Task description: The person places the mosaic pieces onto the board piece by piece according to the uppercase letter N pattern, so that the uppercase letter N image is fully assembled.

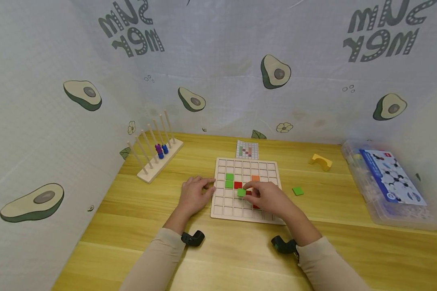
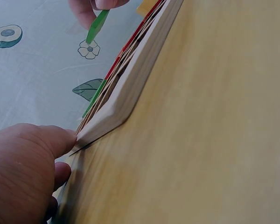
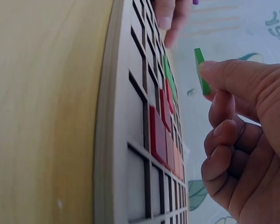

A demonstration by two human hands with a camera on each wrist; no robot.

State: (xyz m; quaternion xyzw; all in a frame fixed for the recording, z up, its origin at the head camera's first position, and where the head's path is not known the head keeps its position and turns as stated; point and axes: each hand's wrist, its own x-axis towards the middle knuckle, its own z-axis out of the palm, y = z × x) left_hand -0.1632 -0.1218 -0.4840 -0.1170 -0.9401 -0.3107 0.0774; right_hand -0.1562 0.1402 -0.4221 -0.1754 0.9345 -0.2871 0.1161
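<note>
A wooden grid board [image 1: 228, 211] lies flat on the table. My right hand [image 1: 269, 197] pinches a green square tile [image 1: 241, 192] between thumb and fingers, held above the board; in the right wrist view that tile is tilted nearly on edge, apart from the grid. My left hand [image 1: 195, 195] rests at the board's left edge, its thumb [image 2: 60, 140] touching the rim. Set in the grid are two green tiles [image 1: 229, 177], a red tile [image 1: 238, 185], an orange tile [image 1: 255, 178] and darker red tiles [image 3: 157, 135], partly hidden by my right hand in the head view.
Beyond the board lies a small pattern card [image 1: 247, 150]. To its right are a loose green tile [image 1: 297, 191], a yellow arch block [image 1: 321, 162] and a clear plastic box [image 1: 380, 210] with a blue card on it. A peg stand [image 1: 151, 171] with several beads stands back left.
</note>
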